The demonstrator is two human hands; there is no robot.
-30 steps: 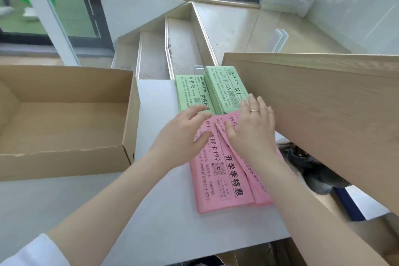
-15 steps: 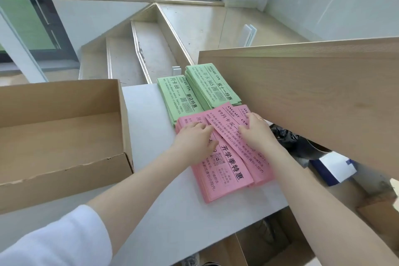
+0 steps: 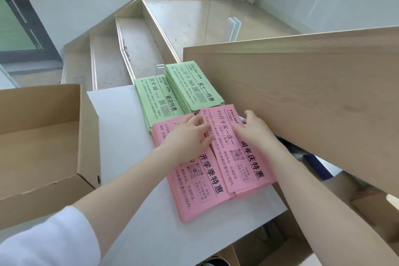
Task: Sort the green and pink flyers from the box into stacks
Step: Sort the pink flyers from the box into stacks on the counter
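Four stacks of flyers lie on the white worktop point(image 3: 133, 190), to the right of the open cardboard box point(image 3: 43, 136). At the far edge sit two green stacks side by side: the left green stack point(image 3: 156, 101) and the right green stack point(image 3: 192, 86), which partly overlaps it. Nearer lie two pink stacks, the left pink stack point(image 3: 198, 188) and the right pink stack point(image 3: 237, 157), touching along their long edges.

The left hand point(image 3: 190, 136) rests flat on the left pink stack, its grip apart with fingers spread. The right hand point(image 3: 252, 129) lies on the right pink stack, fingers relaxed and apart, beside the slanting wooden board point(image 3: 302, 103).
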